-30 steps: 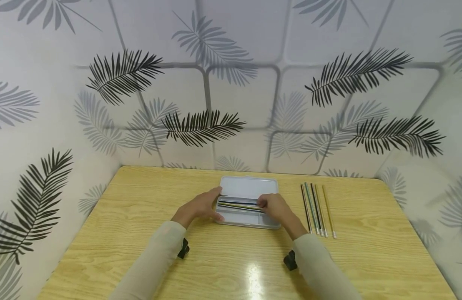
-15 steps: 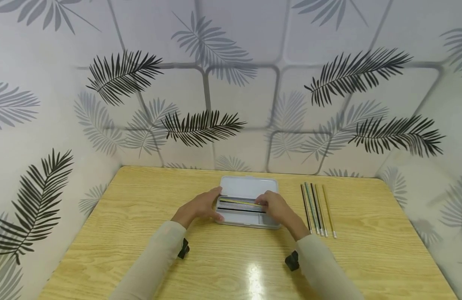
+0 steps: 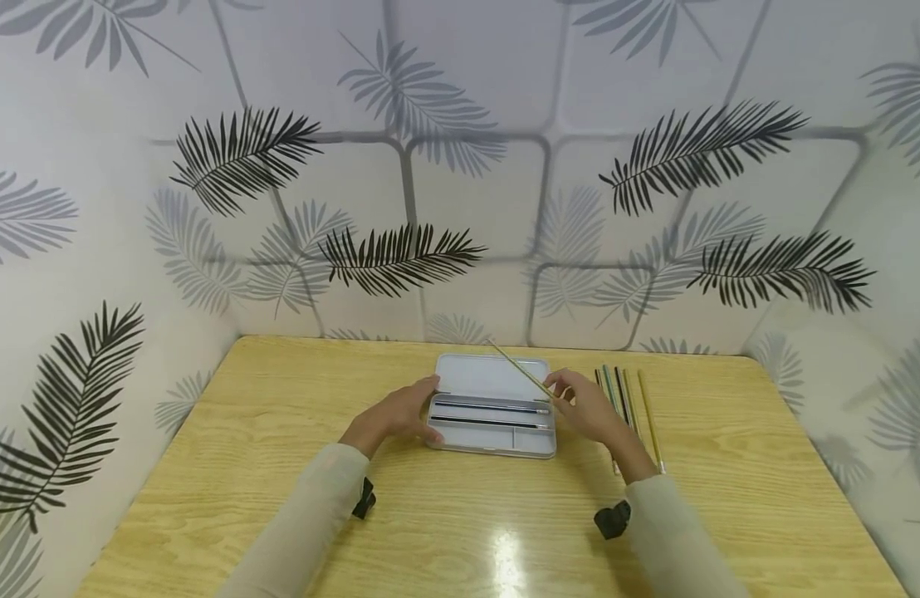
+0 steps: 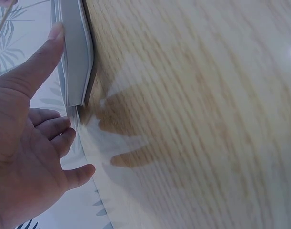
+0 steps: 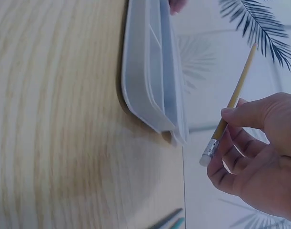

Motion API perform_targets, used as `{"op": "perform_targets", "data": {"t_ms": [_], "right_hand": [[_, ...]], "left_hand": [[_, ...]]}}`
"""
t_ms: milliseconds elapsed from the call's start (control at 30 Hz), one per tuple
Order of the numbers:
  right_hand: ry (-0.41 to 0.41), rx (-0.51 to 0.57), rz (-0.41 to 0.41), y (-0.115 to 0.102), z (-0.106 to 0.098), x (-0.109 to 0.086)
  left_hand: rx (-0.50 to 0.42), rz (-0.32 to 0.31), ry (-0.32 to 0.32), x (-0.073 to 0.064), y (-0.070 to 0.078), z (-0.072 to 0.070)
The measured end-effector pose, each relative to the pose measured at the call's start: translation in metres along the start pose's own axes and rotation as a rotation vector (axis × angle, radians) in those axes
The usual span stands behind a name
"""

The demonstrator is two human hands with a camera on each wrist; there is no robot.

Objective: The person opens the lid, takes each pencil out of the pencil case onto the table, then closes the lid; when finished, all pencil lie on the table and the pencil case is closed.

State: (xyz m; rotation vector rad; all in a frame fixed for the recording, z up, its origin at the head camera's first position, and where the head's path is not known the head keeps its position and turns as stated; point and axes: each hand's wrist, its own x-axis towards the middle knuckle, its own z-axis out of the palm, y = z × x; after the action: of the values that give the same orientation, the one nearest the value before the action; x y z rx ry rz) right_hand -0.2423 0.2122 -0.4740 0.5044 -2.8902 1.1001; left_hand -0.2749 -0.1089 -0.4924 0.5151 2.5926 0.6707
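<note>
My right hand (image 3: pixel 585 409) pinches a yellow pencil (image 3: pixel 521 368) near its eraser end, between thumb and fingers. The pencil slants up to the left over the right part of an opened white pencil case (image 3: pixel 475 437). In the right wrist view, its metal band and white eraser (image 5: pixel 205 160) stick out below the thumb. Two dark pencils (image 3: pixel 490 421) lie lengthwise in the case. My left hand (image 3: pixel 400 413) is at the case's left end, thumb touching the front rim; in the left wrist view its other fingers (image 4: pixel 55 128) are loosely bent beside the case.
Several pencils (image 3: pixel 645 407) lie side by side on the wooden table (image 3: pixel 296 374), right of the case and partly behind my right arm. The case's lid (image 3: pixel 467 374) lies folded back toward the leaf-patterned wall (image 3: pixel 490 291).
My right hand has lifted the yellow pencil out of the case and moved right, tilting its far end up. The two dark pencils stay inside. My left hand has kept its place.
</note>
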Motion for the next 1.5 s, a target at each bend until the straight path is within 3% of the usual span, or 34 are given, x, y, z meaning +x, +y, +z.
{"op": "perform_targets", "data": {"t_ms": [233, 667, 1000, 1233, 1500], "right_hand": [[-0.018, 0.056, 0.111, 0.016, -0.023, -0.013], [-0.053, 0.179, 0.233, 0.062, -0.058, -0.046], [-0.071, 0.181, 0.404, 0.083, -0.079, -0.073], [-0.069, 0.095, 0.528, 0.092, -0.083, -0.077], [-0.041, 0.064, 0.577, 0.094, -0.08, -0.078]], "left_hand": [[-0.022, -0.006, -0.002, -0.002, 0.0, 0.002], [-0.017, 0.009, 0.0, -0.003, 0.001, 0.002], [-0.009, 0.005, 0.003, -0.004, 0.002, 0.001], [-0.025, 0.004, -0.002, -0.004, 0.001, 0.002], [-0.017, 0.007, 0.002, -0.001, 0.001, 0.001]]}}
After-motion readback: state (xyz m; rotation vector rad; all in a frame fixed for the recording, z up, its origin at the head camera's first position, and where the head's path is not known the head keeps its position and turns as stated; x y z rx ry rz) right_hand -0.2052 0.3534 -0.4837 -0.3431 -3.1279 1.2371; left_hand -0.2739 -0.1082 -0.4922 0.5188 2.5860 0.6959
